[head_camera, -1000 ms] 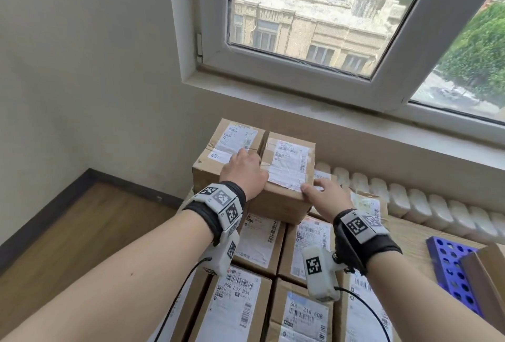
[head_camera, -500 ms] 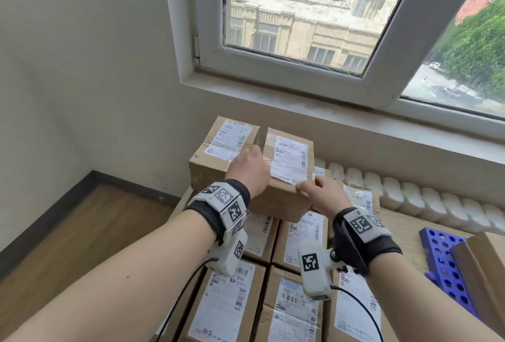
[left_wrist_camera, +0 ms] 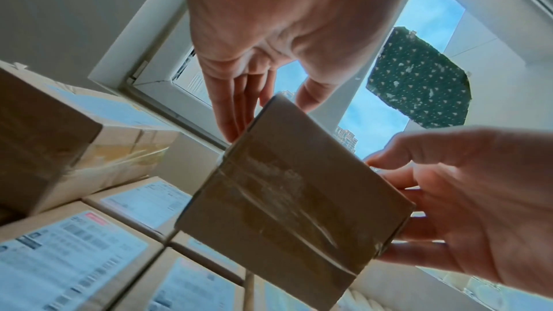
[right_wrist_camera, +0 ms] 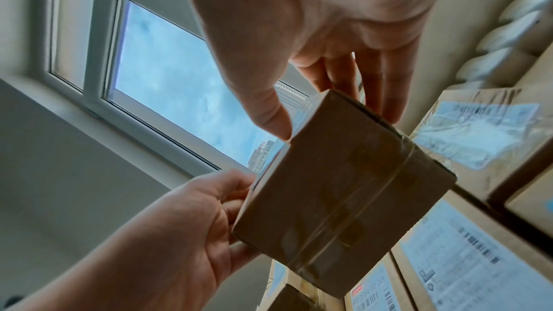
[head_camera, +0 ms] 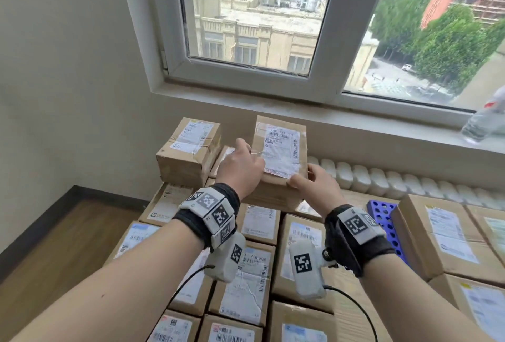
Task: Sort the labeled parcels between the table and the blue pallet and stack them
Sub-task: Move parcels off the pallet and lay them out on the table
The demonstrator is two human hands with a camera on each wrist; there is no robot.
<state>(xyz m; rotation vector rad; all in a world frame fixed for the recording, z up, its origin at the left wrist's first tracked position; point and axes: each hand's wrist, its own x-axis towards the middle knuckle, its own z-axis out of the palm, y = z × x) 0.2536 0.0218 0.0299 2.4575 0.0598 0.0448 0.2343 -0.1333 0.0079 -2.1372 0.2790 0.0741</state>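
Observation:
I hold one small brown labeled parcel (head_camera: 278,150) in the air between both hands, its white label facing up. My left hand (head_camera: 240,166) grips its left side, fingers along the side wall (left_wrist_camera: 236,108) and thumb on top. My right hand (head_camera: 314,183) pinches the near right corner, thumb on the label edge (right_wrist_camera: 269,112). The wrist views show the taped underside of the parcel (left_wrist_camera: 293,198) (right_wrist_camera: 344,186) free of the boxes below. A second small parcel (head_camera: 188,155) stays on the stack to the left, apart from the held one.
Below lies a tight layer of several labeled parcels (head_camera: 259,273). At the right, larger parcels (head_camera: 442,235) sit against a blue perforated pallet (head_camera: 382,221). A white radiator (head_camera: 396,180) and a window sill with a plastic bottle (head_camera: 483,120) run behind. Wooden floor lies at the left.
The held parcel has come up off the stack and moved right, away from its neighbour. Both hands kept their hold and rose with it.

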